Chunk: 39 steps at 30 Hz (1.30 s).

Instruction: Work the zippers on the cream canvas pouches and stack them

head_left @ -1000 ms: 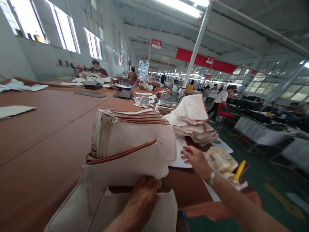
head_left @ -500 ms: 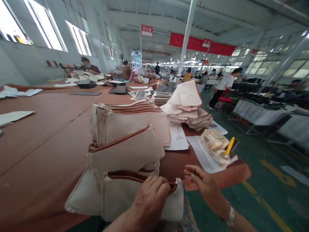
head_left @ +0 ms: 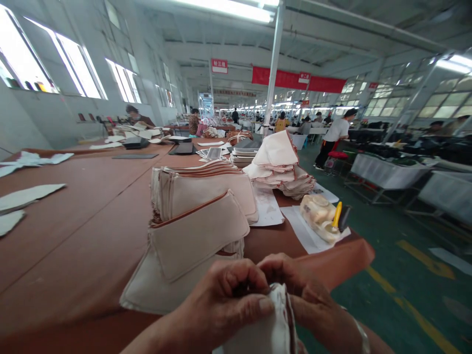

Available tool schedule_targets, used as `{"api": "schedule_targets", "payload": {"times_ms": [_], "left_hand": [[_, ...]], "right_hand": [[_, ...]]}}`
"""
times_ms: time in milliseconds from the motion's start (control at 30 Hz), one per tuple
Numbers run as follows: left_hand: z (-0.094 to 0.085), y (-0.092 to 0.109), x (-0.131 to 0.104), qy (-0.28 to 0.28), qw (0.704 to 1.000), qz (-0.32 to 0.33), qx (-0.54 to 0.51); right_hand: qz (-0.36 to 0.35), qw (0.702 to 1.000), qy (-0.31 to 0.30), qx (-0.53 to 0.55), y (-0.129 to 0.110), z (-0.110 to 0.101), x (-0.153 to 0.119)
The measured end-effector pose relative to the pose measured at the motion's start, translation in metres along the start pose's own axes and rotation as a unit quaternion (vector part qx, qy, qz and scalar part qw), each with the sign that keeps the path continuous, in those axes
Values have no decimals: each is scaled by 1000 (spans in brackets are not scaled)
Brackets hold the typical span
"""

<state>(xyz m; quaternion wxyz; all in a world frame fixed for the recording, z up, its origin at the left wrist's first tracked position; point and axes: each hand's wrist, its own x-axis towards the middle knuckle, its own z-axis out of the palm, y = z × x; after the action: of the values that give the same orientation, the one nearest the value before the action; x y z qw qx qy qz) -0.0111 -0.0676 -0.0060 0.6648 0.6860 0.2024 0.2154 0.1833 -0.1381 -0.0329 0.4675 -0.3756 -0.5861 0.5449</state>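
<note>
Close to me, a cream fabric pouch [head_left: 263,332] with a brown edge is held up on its end by both hands. My left hand [head_left: 224,297] pinches its top corner with the thumb along the near side. My right hand [head_left: 311,290] grips the same corner from the right, its fingertips partly hidden behind the pouch. Just beyond lie a flat cream pouch [head_left: 147,290] and a tilted pouch [head_left: 201,236] resting over it. Behind these stands a packed row of similar pouches [head_left: 214,194] with brown edges.
A heaped stack of cream pieces [head_left: 276,150] stands farther right. A plastic-wrapped bundle [head_left: 317,216] and a yellow-handled tool [head_left: 337,215] rest on white paper [head_left: 295,221] near the right edge of the brown tabletop [head_left: 84,231]. A person in white [head_left: 337,130] stands across the aisle.
The pouch has turned from lying broadside to standing end-on. My right hand has come left from beside it onto its corner, and my left hand has shifted to that corner. The view has tilted up.
</note>
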Motion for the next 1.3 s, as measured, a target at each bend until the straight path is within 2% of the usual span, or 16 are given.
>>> {"api": "schedule_targets", "payload": {"times_ms": [100, 167, 267, 400, 467, 600, 667, 733, 867, 933, 1033, 1100, 1233, 1300], "left_hand": [[-9, 9, -2, -42, 998, -38, 29], [-17, 14, -1, -62, 995, -56, 56], [-25, 19, 1, -79, 982, -16, 172], [-26, 17, -2, -62, 931, 58, 355], [-24, 11, -4, -47, 907, 75, 412], [-22, -4, -6, -6, 826, 109, 553], [-21, -12, -6, 15, 803, 108, 585], [-22, -18, -5, 23, 822, 103, 560], [-26, -20, -6, 38, 907, 91, 410], [-29, -18, -7, 42, 934, 83, 344], [-36, -15, -9, 22, 959, 68, 273], [-41, -16, -9, 1, 973, 52, 224], [-49, -23, -5, -24, 994, -10, 104], [-50, -26, -3, -31, 997, -36, 65]], "right_hand": [[-35, 990, 30, -133, 0, 5, -6], [-76, 966, 60, -238, -4, 9, -6], [-143, 909, 85, -381, -8, 17, -3], [-200, 828, 83, -517, -6, 23, -2], [-193, 820, 72, -533, -5, 24, -3], [-156, 841, 45, -517, -5, 23, -5], [-141, 842, 51, -518, -3, 24, -5], [-131, 840, 67, -521, 1, 26, -5], [-133, 829, 84, -536, 9, 26, 0], [-158, 806, 84, -564, 12, 25, 4], [-209, 770, 104, -594, 17, 22, 6], [-203, 790, 124, -565, 20, 21, 6], [-104, 883, 136, -437, 25, 23, 6], [-86, 903, 128, -402, 27, 23, 5]]}}
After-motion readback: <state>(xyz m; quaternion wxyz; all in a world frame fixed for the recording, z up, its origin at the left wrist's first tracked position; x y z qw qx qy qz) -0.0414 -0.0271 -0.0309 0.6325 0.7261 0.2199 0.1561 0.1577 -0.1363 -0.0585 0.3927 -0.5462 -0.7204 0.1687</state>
